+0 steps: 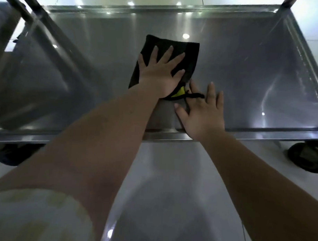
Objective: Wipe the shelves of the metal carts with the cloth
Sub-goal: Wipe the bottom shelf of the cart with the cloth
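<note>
From the head view, a person is leaning over a metal cart, both bare arms reaching out over its shelf (246,78). The left hand (159,73) is lying flat on a black cloth (175,47), fingers spread wide and straight, pressing it down onto the steel. The cloth is sitting near the middle of the shelf, folded into a rough rectangle, its far edge showing beyond the fingertips. A yellow patch (180,89) is peeking out at the near corner, under the heel of that hand, and a thin black loop (195,95) is trailing from that corner toward the right.

The right hand (201,111) is resting just beside the cloth, palm down on the bare shelf, fingers straight and slightly apart, gripping nothing. Its forefinger is lying across the loop; whether it is pressing it I cannot tell.

The shelf's raised rim (262,132) is running along the near edge, and ceiling lights are glinting on the metal. A black wheel (306,158) is showing under the right corner, standing on a pale glossy floor (170,175). A light sleeve (34,215) is covering the left upper arm.
</note>
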`<state>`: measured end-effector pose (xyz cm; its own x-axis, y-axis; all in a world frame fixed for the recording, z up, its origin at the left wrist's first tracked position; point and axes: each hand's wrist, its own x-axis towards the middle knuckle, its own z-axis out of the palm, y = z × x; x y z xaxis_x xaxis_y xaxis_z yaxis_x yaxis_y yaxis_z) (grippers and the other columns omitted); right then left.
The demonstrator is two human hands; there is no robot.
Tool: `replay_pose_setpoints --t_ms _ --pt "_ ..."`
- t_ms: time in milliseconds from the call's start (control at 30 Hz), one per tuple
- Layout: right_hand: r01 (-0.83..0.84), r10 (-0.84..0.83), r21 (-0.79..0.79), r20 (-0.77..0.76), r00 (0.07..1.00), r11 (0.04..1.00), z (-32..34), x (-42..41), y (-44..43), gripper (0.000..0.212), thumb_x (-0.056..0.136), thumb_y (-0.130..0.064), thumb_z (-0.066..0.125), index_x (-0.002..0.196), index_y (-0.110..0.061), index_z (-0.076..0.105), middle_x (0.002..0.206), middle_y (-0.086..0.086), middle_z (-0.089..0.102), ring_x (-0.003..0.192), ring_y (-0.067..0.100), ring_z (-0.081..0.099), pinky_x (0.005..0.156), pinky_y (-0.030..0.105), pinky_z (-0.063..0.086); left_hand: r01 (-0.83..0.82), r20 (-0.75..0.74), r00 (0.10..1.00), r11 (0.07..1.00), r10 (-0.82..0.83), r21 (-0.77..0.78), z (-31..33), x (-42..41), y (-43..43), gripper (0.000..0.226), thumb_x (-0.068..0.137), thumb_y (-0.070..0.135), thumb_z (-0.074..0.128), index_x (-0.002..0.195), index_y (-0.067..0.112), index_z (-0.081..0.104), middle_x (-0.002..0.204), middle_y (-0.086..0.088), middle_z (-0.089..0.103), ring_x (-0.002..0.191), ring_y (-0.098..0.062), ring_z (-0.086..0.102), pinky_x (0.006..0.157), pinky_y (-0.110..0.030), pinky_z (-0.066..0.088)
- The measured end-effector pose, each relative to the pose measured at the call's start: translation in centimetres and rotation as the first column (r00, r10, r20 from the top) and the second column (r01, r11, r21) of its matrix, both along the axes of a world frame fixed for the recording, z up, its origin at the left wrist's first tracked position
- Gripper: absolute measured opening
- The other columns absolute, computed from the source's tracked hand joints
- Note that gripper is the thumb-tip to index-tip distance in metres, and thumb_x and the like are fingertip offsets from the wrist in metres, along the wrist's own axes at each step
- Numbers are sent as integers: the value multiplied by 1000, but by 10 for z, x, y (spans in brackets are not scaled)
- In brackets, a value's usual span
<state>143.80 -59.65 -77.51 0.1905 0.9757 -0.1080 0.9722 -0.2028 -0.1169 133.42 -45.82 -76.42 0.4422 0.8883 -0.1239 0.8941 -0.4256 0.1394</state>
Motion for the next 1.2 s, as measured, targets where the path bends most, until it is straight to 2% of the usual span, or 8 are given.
replay_pose_setpoints --t_ms 100,267,367,533,700,833,1000,1200 --pt "16 -16 10 3 1000 1000 -1 -2 0 67 96 -63 19 155 -37 1 163 -14 0 149 35 -9 118 55 -6 -115 7 993 993 115 36 0 -53 17 57 95 65 24 148 54 10 162 17 2 150 -25 -2 115 -61 -3" --pt "18 -18 9 -11 1000 1000 -1 -2 3 65 96 -64 20 154 -41 1 163 -16 -1 149 35 -10 118 54 -7 -333 -26 942 942 334 39 -3 -217 52 66 89 73 19 150 49 14 163 8 8 149 -33 5 117 -60 5" --pt "9 -9 -4 0 1000 1000 1 -3 4 64 96 -64 19 153 -43 -1 163 -17 -4 148 36 -12 118 54 -8 -418 -86 903 907 421 55 2 -278 49 56 97 62 25 151 47 14 163 8 8 149 -32 5 115 -63 5" --pt "8 -7 -19 29 1000 1000 1 -6 6 62 97 -61 15 153 -43 -5 163 -16 -7 147 39 -13 117 58 -7 -461 -97 880 885 465 57 7 -244 36 55 99 58 25 151 50 10 163 12 2 150 -30 -1 113 -65 0" --pt "1 0 -28 42 999 1000 3 -5 5 61 97 -61 15 153 -44 -5 163 -14 -7 147 40 -13 117 59 -8 -207 -57 976 977 209 43 4 -108 13 57 97 62 23 150 50 6 163 13 -2 150 -31 -4 112 -67 -1" --pt "0 2 -46 33 999 999 2 -1 6 62 95 -62 14 151 -47 -6 163 -15 -7 148 38 -13 117 59 -8 -62 -27 998 998 63 33 1 -31 -25 58 97 60 20 152 48 6 164 9 -2 149 -33 -8 111 -68 -6" --pt "-2 3 -69 9 1000 998 5 -1 9 60 96 -64 16 151 -50 -3 163 -16 -7 148 34 -15 117 56 -10 24 12 1000 998 -25 64 1 -77 -20 59 95 65 23 151 50 10 163 11 3 150 -26 -2 116 -60 -1" --pt "169 -169 -172 13 986 971 14 -31 16 56 100 -55 13 151 -46 -8 162 -14 -12 146 40 -17 115 63 -7 -219 10 976 974 219 64 -2 -170 -19 61 94 67 18 151 50 5 163 10 0 150 -25 -4 117 -59 -3"
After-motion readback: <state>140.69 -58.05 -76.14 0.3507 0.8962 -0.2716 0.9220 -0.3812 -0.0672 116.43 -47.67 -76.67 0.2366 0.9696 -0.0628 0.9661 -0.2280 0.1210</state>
